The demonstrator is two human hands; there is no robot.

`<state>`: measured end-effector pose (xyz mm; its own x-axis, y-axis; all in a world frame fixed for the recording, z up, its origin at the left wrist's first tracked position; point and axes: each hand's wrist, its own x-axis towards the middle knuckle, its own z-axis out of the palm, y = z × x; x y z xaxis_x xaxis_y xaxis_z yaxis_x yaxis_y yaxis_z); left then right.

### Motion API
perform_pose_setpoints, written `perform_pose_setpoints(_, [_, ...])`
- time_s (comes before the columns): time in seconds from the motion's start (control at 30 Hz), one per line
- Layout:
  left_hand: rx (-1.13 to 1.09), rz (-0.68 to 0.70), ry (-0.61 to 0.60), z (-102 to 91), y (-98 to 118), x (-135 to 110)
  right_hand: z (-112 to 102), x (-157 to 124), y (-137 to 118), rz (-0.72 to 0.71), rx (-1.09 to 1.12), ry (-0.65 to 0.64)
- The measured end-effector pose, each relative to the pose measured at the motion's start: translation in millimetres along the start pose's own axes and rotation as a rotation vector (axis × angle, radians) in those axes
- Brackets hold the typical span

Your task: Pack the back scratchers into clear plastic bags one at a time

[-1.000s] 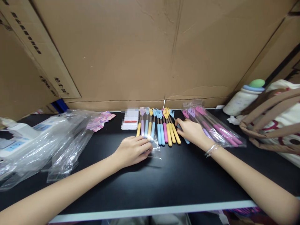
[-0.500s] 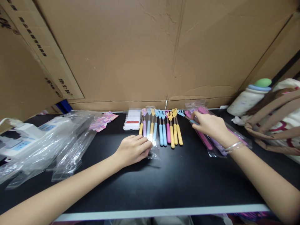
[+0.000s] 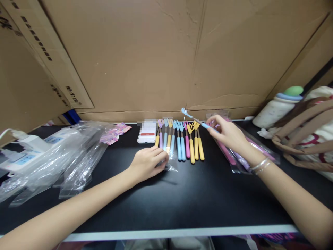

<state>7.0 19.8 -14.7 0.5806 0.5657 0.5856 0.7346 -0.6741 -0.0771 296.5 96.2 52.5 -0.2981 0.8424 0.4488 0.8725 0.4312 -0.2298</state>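
Observation:
My right hand (image 3: pixel 228 133) is closed on a blue-handled claw scratcher (image 3: pixel 195 120), raised off the table with its claw end pointing up-left. My left hand (image 3: pixel 148 162) rests on the black table (image 3: pixel 182 194), fingers pinching the lower end of a small clear bag (image 3: pixel 171 157) that holds three scratchers. Beside that bag, a row of loose scratchers (image 3: pixel 188 144) with blue, pink and yellow handles lies side by side. Under my right wrist is a clear bag of pink and purple scratchers (image 3: pixel 235 158).
A white phone (image 3: pixel 147 133) lies left of the row. Pink cards (image 3: pixel 114 133), crumpled clear bags (image 3: pixel 65 156) and a white power strip (image 3: pixel 23 152) are at the left. A white bottle (image 3: pixel 274 107) and a cloth bag (image 3: pixel 309 135) are at the right. Cardboard walls stand behind.
My right hand has picked a blue-handled scratcher from the right end of the row and lifted it up and to the right. My left hand has stayed on the small bag.

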Motion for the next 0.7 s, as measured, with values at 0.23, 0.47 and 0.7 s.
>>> perform_pose_setpoints(0.23, [-0.136,-0.141,0.023,2.0,-1.8,0.0,-17.2,-3.8,-12.5,-0.179,0.651,-0.309])
perform_pose_setpoints(0.47, [-0.225,-0.229,-0.009,3.1,-5.5,-2.1,-48.5,-16.8,-30.0,-0.254,0.54,-0.771])
perform_pose_setpoints(0.7, [-0.199,-0.162,0.035,2.7,-4.5,-1.1,-55.2,-22.9,-36.4,-0.327,0.374,-0.673])
